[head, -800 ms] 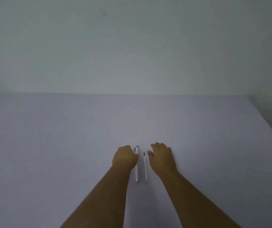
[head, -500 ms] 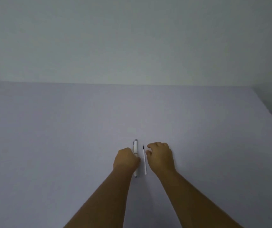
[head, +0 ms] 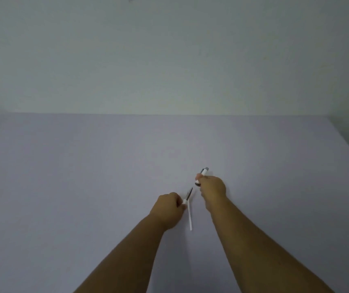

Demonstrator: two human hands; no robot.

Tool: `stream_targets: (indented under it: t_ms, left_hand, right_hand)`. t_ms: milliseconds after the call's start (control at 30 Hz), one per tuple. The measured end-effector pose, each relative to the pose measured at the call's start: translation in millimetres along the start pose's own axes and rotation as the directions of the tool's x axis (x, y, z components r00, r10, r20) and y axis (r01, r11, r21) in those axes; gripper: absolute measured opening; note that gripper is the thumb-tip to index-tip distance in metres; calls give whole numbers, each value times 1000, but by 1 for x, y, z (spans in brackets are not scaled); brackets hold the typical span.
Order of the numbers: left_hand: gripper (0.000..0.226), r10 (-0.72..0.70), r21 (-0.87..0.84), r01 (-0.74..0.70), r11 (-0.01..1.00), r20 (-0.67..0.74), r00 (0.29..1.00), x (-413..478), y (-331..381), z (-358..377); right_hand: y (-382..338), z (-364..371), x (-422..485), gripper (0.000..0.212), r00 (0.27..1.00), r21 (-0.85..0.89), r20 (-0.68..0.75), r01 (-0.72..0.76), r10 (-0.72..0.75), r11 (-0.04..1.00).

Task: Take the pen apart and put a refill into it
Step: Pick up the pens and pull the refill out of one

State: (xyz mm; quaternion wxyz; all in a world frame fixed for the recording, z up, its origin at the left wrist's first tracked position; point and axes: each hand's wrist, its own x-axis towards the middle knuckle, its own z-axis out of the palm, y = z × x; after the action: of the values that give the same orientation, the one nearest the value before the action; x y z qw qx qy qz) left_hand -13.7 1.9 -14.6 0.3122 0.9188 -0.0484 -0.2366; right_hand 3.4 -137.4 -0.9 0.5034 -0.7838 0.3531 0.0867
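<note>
Pen in two parts, held apart above the pale bench (head: 84,187), just right of its middle and toward the near edge. Right hand (head: 212,190) clenched on the cap (head: 203,175), fingers (head: 200,177) wrapped round its middle so only the grey far end and the dark open near end show; mouth aimed down-left, likely kept that way for going back on later. Left hand (head: 167,210) closed round the barrel (head: 185,201), most of it hidden in the fist, with only a white stub and the dark tip poking out up-right toward the cap. Small gap between tip and cap mouth, not touching. Refill (head: 190,216) lying loose on the bench, a thin white stick just right of the left hand, running near to far (whether its far end touches the barrel stub cannot be told). Probably left close by so it is within reach once the barrel is opened. Judged stage: cap off, barrel not yet unscrewed, refill not yet in.
</note>
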Motion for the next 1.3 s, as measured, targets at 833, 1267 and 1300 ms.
stream_targets:
  t_ms: [833,1267,1300]
  left_hand:
    - [24,104,125,-87,988,-144,984,-8,-8,-6]
    - [28,216,-4,-216,976,0,976,-22,8,-38]
    - [28,207,-35,-206,978,20,978,-23,9,-42]
  right_hand:
    - [36,-13,-12,45,973,-298,41,228,-227,927]
    - [0,-35,-32,11,869,122,410,250,-278,961]
    - [-1,-37,-34,12,858,124,415,278,-304,953]
